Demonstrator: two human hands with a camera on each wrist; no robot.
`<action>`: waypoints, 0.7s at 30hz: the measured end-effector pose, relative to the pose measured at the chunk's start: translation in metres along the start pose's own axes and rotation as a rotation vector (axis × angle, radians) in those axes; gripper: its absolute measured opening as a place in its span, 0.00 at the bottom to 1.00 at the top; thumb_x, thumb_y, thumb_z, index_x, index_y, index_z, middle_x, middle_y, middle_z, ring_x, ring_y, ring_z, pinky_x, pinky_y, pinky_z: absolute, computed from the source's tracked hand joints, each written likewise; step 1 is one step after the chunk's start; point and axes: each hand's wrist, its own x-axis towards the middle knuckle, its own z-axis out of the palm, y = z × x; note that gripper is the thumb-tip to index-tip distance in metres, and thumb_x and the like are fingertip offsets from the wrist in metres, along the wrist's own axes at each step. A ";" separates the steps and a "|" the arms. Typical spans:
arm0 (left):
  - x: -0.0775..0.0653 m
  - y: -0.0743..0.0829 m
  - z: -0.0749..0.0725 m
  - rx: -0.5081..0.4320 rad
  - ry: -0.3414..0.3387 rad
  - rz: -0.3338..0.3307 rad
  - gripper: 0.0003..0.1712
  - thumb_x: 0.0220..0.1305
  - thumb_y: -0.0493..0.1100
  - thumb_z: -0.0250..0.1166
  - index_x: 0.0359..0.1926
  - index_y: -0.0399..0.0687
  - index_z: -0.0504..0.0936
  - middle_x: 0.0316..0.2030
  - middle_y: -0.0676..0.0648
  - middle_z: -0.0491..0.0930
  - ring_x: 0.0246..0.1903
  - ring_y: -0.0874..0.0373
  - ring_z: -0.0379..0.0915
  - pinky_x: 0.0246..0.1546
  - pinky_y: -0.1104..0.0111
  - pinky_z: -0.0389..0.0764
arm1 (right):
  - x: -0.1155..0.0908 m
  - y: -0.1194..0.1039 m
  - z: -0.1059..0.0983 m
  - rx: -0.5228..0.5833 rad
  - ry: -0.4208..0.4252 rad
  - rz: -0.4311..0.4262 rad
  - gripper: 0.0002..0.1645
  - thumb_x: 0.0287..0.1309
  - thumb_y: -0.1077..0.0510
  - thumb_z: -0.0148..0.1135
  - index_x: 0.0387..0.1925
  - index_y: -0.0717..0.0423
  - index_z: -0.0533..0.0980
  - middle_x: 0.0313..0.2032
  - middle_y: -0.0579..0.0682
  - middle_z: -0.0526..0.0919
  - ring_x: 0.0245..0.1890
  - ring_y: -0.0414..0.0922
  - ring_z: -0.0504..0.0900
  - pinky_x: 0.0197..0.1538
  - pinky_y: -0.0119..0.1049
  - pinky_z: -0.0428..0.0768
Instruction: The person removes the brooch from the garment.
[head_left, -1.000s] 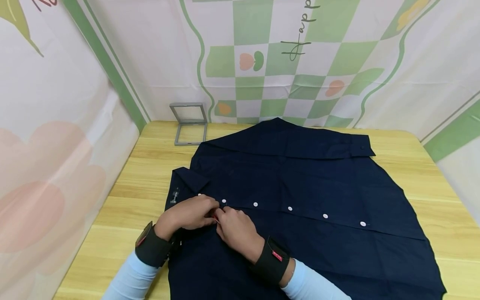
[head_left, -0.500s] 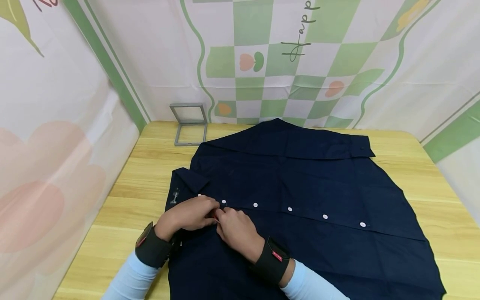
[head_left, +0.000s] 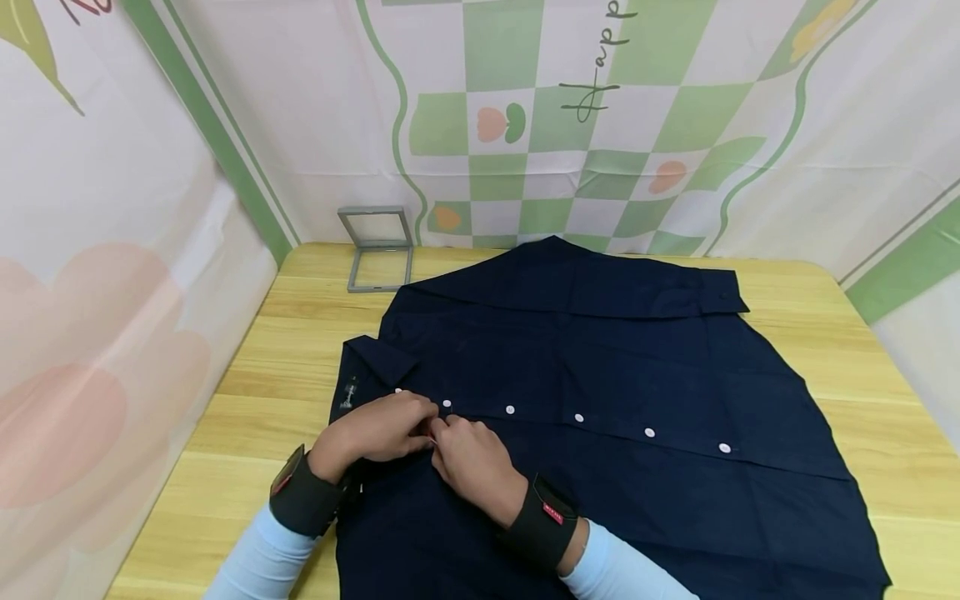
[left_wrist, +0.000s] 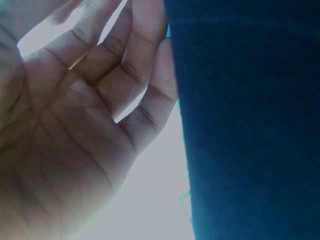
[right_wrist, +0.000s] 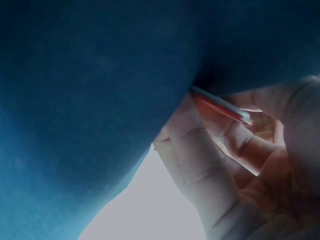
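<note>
The surface (head_left: 262,400) is largely covered by the shirt (head_left: 622,375), laid out with its collar (head_left: 382,358) to the left, and fine work on the front near that collar is judged to be the step in hand. The hands are brought together there, fingertips partly hidden: cloth appears to be pinched by the left hand (head_left: 386,423), and a red stick (right_wrist: 220,105), its true kind unclear, seems to be gripped in the bent fingers of the right hand (head_left: 480,462), its end tucked against raised cloth. For the next move, taut cloth and a small, careful turn of the stick are probably called for, with the nearby buttons (head_left: 579,417) avoided. Open room is left along the surface's left side and beyond the hem at the right; the far edge is about reached by the shirt, the far left corner is taken by a frame (head_left: 384,247), and little room is left between the hands.
</note>
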 end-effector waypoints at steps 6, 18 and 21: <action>0.000 0.000 0.000 0.003 0.001 -0.004 0.08 0.65 0.38 0.65 0.29 0.51 0.77 0.24 0.57 0.69 0.25 0.67 0.64 0.33 0.73 0.67 | 0.000 -0.001 -0.001 -0.003 0.000 0.002 0.03 0.58 0.59 0.65 0.32 0.54 0.78 0.24 0.47 0.76 0.17 0.39 0.75 0.19 0.26 0.69; 0.000 -0.002 0.001 0.005 0.012 -0.002 0.10 0.65 0.38 0.65 0.27 0.52 0.75 0.23 0.57 0.68 0.24 0.67 0.63 0.34 0.72 0.67 | 0.001 -0.001 0.000 -0.001 -0.001 0.013 0.04 0.58 0.59 0.66 0.31 0.54 0.78 0.24 0.47 0.77 0.17 0.40 0.75 0.19 0.26 0.69; 0.001 -0.002 0.001 0.002 0.011 -0.001 0.11 0.65 0.38 0.65 0.27 0.52 0.75 0.23 0.57 0.68 0.24 0.67 0.63 0.34 0.72 0.67 | 0.001 -0.001 0.000 -0.002 0.004 0.014 0.04 0.58 0.59 0.66 0.31 0.54 0.78 0.24 0.47 0.77 0.17 0.40 0.75 0.18 0.26 0.69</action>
